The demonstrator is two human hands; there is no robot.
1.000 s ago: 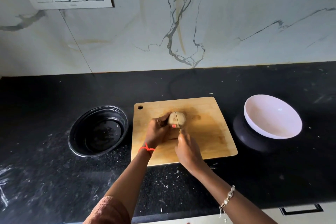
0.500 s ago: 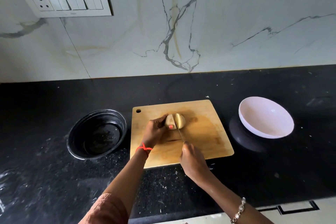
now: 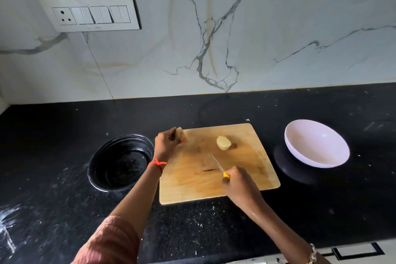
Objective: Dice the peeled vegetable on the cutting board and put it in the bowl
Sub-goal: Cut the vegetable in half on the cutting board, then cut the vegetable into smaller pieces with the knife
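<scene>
Two vegetable pieces: the left hand (image 3: 169, 144) grips one piece (image 3: 180, 132) at the cutting board's (image 3: 192, 188) far-left corner; the right hand (image 3: 239, 183) grips a knife (image 3: 216, 163), blade pointing toward the other piece (image 3: 223, 143) just beyond; white bowl (image 3: 317, 143) farther right.

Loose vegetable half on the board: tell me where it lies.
Head view: the pale yellow vegetable half lies on the far part of the light wooden cutting board, just beyond the yellow-handled knife, between the left hand and the round white bowl.

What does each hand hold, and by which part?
Left hand grips a pale peeled vegetable half, fingers wrapped around it; right hand grips the steel knife by its yellow handle.
</scene>
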